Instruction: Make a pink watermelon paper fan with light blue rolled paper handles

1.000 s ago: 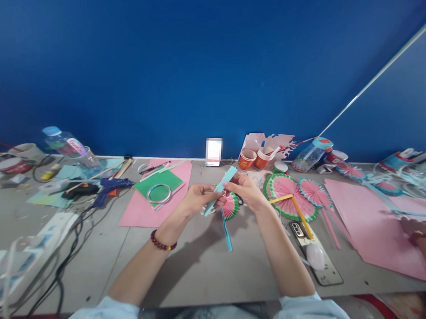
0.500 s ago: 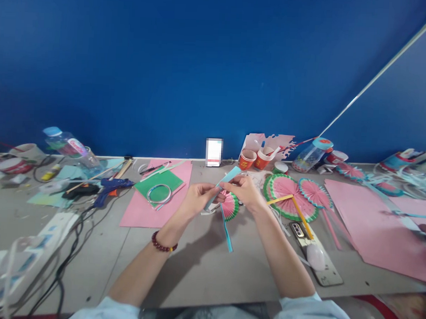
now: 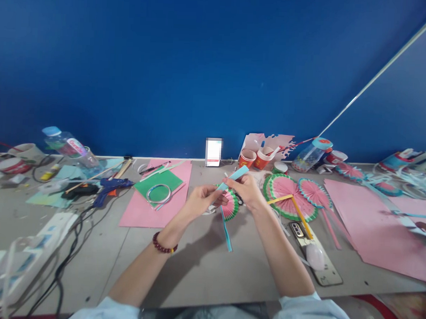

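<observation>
Above a grey table [image 3: 250,278], the left hand [image 3: 199,200] and right hand [image 3: 249,191] have their fingers clamped on a light-blue paper strip [image 3: 240,172] — it slants toward the far right. Partly hidden nearby, a small pink-and-green fan [image 3: 231,208] — a green sheet [image 3: 173,179] sits left.

No text is legible, even on the bottle label [image 3: 76,147].

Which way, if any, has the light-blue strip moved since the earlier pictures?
Yes, the light-blue strip shifted right: its upper end, first left of the left red cup, now appears just below.
</observation>
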Demonstrator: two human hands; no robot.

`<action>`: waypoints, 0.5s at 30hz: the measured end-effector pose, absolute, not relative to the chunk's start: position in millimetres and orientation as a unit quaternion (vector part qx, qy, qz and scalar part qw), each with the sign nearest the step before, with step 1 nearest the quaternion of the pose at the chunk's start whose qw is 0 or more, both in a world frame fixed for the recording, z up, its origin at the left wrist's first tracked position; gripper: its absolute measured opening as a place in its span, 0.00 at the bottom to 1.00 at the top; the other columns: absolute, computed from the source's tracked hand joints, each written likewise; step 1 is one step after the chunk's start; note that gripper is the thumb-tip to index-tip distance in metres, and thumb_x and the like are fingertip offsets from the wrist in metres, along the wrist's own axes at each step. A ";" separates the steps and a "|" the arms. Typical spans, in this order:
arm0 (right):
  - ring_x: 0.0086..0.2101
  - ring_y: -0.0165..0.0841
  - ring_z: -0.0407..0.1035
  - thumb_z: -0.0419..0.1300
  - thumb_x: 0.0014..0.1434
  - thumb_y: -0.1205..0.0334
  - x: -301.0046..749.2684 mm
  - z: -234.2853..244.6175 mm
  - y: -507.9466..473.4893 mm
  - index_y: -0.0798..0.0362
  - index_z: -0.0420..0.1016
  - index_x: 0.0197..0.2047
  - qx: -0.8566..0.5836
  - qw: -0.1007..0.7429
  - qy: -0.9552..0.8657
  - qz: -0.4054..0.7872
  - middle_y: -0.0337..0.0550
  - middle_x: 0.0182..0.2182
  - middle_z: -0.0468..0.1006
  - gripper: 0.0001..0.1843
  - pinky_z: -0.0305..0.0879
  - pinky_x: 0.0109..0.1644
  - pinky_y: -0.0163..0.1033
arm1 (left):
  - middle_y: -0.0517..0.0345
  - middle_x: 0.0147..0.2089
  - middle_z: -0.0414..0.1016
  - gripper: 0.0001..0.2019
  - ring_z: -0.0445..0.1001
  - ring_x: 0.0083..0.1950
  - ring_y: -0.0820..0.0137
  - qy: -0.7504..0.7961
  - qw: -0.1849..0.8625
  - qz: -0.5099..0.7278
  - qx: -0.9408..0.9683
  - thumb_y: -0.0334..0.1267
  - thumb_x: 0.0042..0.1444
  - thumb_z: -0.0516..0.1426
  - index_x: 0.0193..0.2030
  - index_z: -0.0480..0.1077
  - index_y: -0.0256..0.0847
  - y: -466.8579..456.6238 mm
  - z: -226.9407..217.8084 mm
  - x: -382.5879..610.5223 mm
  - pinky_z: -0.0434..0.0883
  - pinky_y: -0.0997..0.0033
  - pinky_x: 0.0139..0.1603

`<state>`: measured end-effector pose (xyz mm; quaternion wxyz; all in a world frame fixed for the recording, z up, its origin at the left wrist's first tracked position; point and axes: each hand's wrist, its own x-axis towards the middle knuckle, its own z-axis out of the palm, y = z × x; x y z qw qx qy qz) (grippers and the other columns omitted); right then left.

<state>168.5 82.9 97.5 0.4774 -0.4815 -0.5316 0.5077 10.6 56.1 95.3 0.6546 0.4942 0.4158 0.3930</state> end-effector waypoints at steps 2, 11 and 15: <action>0.23 0.29 0.64 0.69 0.40 0.50 169.8 97.5 83.7 0.57 0.74 0.20 -0.487 0.478 -0.530 0.504 0.40 0.18 0.72 0.18 0.60 0.28 0.36 | 0.49 0.30 0.80 0.21 0.78 0.31 0.66 0.414 0.662 0.385 0.492 0.54 0.41 0.65 0.29 0.75 0.34 57.7 93.6 9.3 0.73 0.68 0.38; 0.21 0.28 0.63 0.69 0.40 0.51 166.7 96.1 81.8 0.58 0.74 0.21 -0.503 0.487 -0.510 0.501 0.39 0.17 0.72 0.17 0.58 0.26 0.34 | 0.47 0.30 0.80 0.21 0.78 0.30 0.67 0.411 0.677 0.371 0.484 0.53 0.42 0.65 0.29 0.74 0.32 59.0 93.5 7.4 0.73 0.69 0.37; 0.20 0.27 0.62 0.69 0.40 0.50 169.5 94.6 83.4 0.58 0.73 0.20 -0.508 0.490 -0.508 0.493 0.38 0.16 0.71 0.19 0.56 0.25 0.34 | 0.49 0.28 0.79 0.21 0.78 0.29 0.68 0.411 0.687 0.339 0.494 0.53 0.44 0.64 0.29 0.74 0.33 59.1 95.2 4.6 0.74 0.68 0.37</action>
